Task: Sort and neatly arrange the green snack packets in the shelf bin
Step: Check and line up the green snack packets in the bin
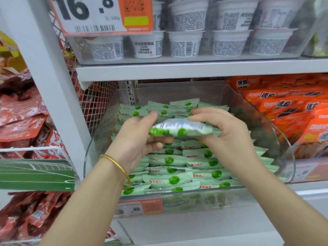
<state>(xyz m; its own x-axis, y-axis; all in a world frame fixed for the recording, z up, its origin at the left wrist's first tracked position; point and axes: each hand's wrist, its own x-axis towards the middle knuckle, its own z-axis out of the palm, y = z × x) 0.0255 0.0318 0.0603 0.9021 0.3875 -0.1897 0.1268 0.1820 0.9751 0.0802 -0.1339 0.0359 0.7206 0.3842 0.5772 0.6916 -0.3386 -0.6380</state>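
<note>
The fingers of the left hand curl under one end of a green packet, and the thumb presses on top. The fingers of the right hand bend over the other end and pinch it too. So both hands grip the same packet, one at each end. I think they hold it like this to keep it flat and turn it the right way before it goes down in a row.

The packet is up in the air, just above the pile in the middle of the clear plastic bin. It is pale green with round dark green dots. Its upper side is white with small black print. It is blurry, so I cannot tell if it is one packet or a few pressed together.

Under the hands, the other green snack packets lie in the bin. Near the front they sit flat in tidy rows, with the green dot and red writing facing up. At the back they look a bit more crooked.

A gold bangle is on the left wrist. Orange packets fill the next bin on the right, and white cups stand on the shelf above.
</note>
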